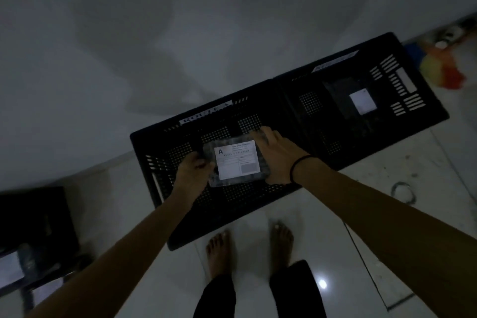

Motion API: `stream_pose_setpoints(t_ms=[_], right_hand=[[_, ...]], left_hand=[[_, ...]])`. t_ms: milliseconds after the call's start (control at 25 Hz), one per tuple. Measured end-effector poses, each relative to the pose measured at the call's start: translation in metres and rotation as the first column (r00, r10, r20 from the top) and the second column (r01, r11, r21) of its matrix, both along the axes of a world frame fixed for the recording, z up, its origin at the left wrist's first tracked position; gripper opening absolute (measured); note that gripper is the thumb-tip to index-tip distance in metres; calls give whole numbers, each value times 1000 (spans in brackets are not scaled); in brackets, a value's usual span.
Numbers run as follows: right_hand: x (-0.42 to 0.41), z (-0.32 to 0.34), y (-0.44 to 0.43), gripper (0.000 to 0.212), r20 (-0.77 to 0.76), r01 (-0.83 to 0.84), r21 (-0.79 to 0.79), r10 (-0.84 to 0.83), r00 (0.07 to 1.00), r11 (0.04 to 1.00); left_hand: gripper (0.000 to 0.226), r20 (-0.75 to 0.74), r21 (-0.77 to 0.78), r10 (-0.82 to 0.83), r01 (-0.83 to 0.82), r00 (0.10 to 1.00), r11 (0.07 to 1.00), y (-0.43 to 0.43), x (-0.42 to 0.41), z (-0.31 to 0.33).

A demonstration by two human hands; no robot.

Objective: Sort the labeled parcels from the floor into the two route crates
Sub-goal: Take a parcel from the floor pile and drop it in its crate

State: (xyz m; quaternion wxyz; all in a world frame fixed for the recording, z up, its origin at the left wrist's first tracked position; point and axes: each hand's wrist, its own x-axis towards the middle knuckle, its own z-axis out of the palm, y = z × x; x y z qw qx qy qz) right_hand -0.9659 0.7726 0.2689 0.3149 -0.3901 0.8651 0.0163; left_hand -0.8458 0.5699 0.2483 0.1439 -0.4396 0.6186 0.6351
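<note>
1. A person stands barefoot on the pale floor [160,279], at the bottom centre of the frame; the room is quite dark.
2. Both hands hold a parcel [236,160] with a white label marked "A", in the middle of the frame.
3. The left hand [192,173] pinches its left edge, with the fingers curled.
4. The right hand [273,155] grips the right edge, fingers bent around the far corner.
5. The parcel is over the inside of the left crate [144,142]; I cannot tell if it touches the bottom.
6. The right crate [426,100], touching the left one, has a second parcel [362,102] lying inside.
7. More parcels [10,263] lie at the lower left.
</note>
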Motion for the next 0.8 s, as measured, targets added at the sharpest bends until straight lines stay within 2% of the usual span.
stream_pose_setpoints(t_ms=[80,240,360,480,560,640,720,800], right_hand=[[-31,-68,-7,129,-39,-69,62,71,997,996],[-80,-196,-19,134,-241,-126,229,182,953,965],[-112,-260,-35,120,-253,-126,311,210,944,942],[-131,-299,-43,116,-246,-117,382,223,943,917],[-134,-313,-39,110,-235,-80,344,168,957,936],[-126,-318,-36,101,-226,-14,231,68,972,973],[-105,-321,-32,87,-240,47,130,-15,971,990],[-83,-327,-30,84,-166,101,93,-85,982,990]], left_hand=[[15,51,-51,32,-29,998,998,4,-24,-68],[20,160,-42,37,-30,986,999,16,-82,-192],[37,168,27,126,-133,978,991,23,-117,-257],[29,113,1,120,-121,986,993,29,-133,-297],[37,67,-17,66,-65,996,998,32,-138,-309],[43,35,7,37,-38,999,999,34,-141,-312],[39,52,15,62,-63,997,998,39,-144,-311],[36,84,-1,54,-55,995,999,44,-148,-309]])
